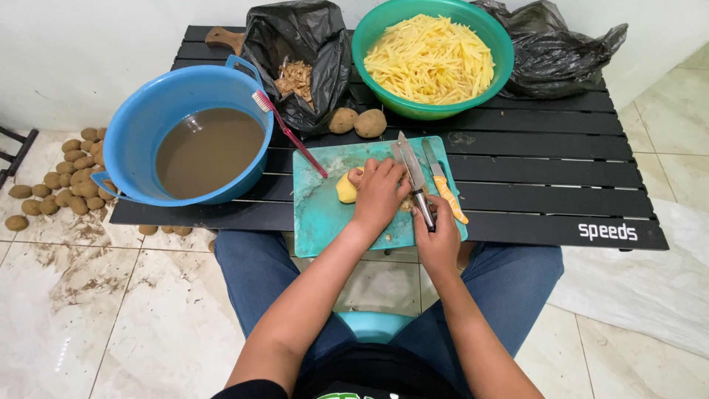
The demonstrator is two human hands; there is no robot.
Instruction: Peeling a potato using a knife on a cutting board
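Many cut strips fill the green bowl (433, 55) beyond both grips. Two unpeeled potatoes (357, 122) wait nearer. Left hand (379, 193) presses one peeled potato (346, 188); right hand (437, 235), beside it, is clamped on the knife (413, 174).

Your left hand (378, 193) covers most of the peeled potato (346, 188); only its yellow end shows at nine o'clock of the hand. Your right hand (437, 238) hides the knife (413, 171) handle, so only the blade shows. The murky water in the blue basin (140, 140) hides whatever lies in it. Your elbows and body are cut off at six o'clock.
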